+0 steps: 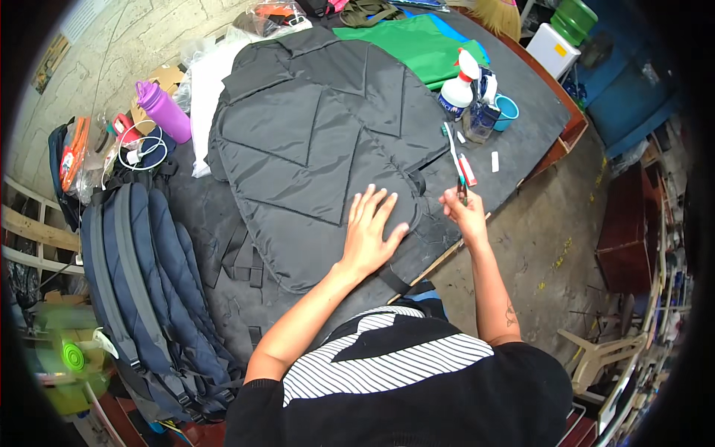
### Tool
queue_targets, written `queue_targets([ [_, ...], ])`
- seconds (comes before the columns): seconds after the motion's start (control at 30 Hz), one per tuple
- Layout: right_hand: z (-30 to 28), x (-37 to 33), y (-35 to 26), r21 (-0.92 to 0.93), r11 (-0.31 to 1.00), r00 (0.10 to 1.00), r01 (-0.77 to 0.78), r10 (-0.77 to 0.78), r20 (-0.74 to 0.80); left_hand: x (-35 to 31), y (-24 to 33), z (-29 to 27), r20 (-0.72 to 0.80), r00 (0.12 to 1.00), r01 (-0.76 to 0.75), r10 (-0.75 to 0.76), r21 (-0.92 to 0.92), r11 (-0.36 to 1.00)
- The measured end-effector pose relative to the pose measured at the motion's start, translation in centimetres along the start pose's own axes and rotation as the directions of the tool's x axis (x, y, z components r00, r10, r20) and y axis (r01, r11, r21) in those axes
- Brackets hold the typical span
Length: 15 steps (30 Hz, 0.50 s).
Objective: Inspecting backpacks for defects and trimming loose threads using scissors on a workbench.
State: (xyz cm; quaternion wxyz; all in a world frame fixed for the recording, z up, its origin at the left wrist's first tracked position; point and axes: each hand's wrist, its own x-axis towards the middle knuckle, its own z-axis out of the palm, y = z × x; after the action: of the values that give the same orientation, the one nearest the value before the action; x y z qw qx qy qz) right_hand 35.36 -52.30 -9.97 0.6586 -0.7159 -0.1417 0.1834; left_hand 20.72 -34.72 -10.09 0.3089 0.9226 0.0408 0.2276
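Note:
A black quilted fabric piece (298,141) with stitched zigzag lines spreads over the dark table. My left hand (366,232) lies flat on its near right part, fingers spread, holding nothing. Close to the table's right edge, my right hand (466,216) is closed around a small slim dark tool (462,195) with a greenish tip; its exact kind is not clear. Just beyond that hand are a red and white stick-like item (468,170) and a white toothbrush (451,145). A small white block (494,162) lies to their right.
A spray bottle (456,95), a clear container (480,121) and a turquoise cup (506,112) stand at the far right. Green fabric (402,48) lies at the back. A purple bottle (164,112) and a grey-blue backpack (141,276) are on the left.

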Motion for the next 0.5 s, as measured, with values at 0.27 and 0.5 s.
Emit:
queue_targets([
  [0.27, 1.2, 0.3, 1.5, 0.248, 0.969, 0.993, 0.011, 0.018, -0.117, 8.0, 2.0, 3.6, 0.233, 0.941, -0.325, 0.245, 0.428, 0.843],
  [0.5, -1.1, -0.7, 4.0, -0.240, 0.956, 0.962, 0.170, -0.214, -0.169, 7.3, 1.1, 5.5, -0.098, 0.995, -0.032, 0.010, -0.232, 0.972],
])
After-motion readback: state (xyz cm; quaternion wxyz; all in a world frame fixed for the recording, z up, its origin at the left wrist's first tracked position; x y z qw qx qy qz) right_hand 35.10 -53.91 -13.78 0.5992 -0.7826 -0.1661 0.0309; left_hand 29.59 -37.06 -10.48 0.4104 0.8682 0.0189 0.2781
